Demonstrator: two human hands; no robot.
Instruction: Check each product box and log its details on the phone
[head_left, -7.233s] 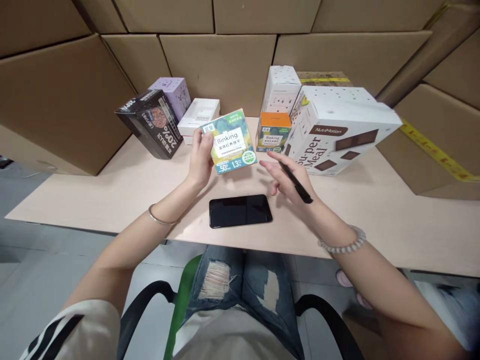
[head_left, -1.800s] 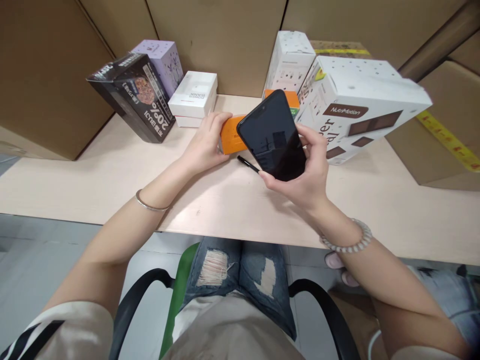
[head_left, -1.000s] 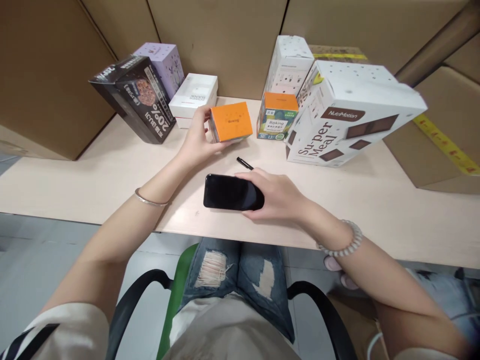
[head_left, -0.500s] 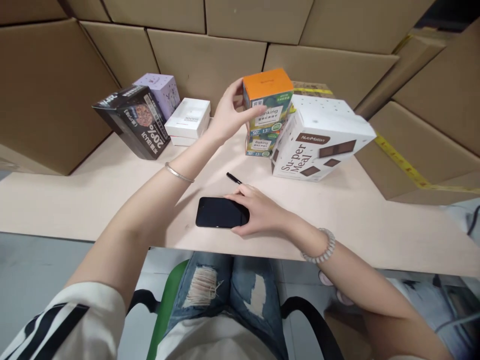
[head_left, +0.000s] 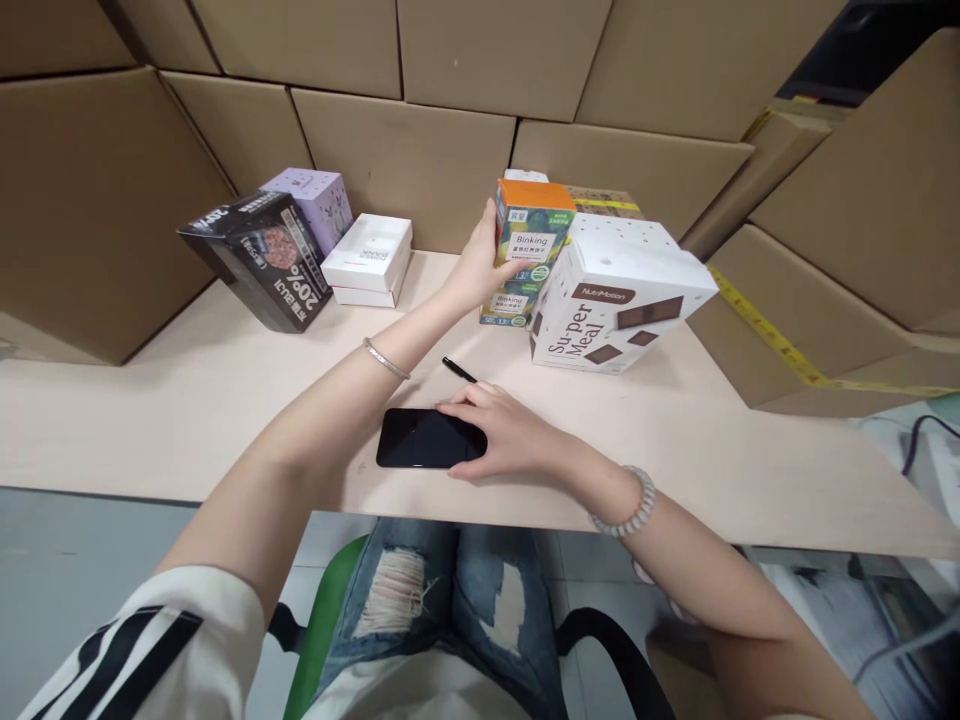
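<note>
My left hand (head_left: 476, 262) is closed on an orange-topped Binking box (head_left: 534, 240), thumb across the front and fingers at its left side. Directly below it is a matching Binking box (head_left: 511, 304); the upper one seems to rest on it. Beside both, on the right, stands a white Su-per Meal box (head_left: 622, 300). Nearer the table edge, my right hand (head_left: 510, 430) grips the right end of a black smartphone (head_left: 420, 438) lying flat, screen up. A black pen (head_left: 457, 369) lies just beyond the right hand's fingers.
On the left stand a tilted black box (head_left: 270, 262), a lilac box (head_left: 319, 205) and a white power bank box (head_left: 369, 258). A brown box with yellow tape (head_left: 604, 200) is behind the Su-per Meal box. Cardboard cartons (head_left: 405, 165) wall in the table (head_left: 247, 400).
My left hand has moved the upper Binking box lower and farther from me, over the matching one. My right hand stays on the phone. The whole view has shifted slightly.
</note>
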